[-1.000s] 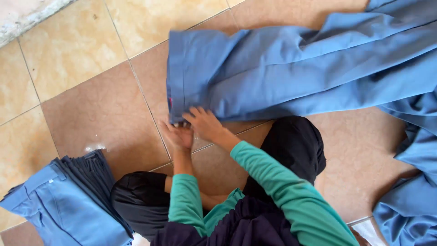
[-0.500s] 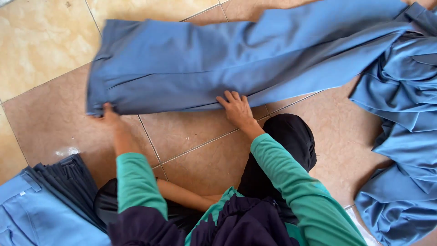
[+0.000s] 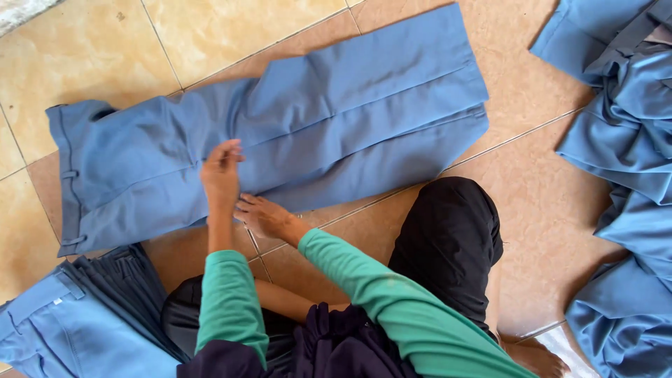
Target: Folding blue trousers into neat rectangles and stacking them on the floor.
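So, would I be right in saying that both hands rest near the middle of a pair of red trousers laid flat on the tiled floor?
Not quite: the trousers are blue, not red. The head view shows them laid flat on the tiled floor, with the left hand and the right hand near their middle, at the lower edge.

Trousers [image 3: 336,133] under my hands: plain mid blue, no pattern. My sleeves [image 3: 392,308]: green. My own trousers [image 3: 448,245]: black. Floor [image 3: 84,56]: glossy tiles, tan and pale yellow, mottled. Folded stack [image 3: 63,336] at my left: light blue with a dark navy piece. Heap [image 3: 623,161] at my right: same blue.
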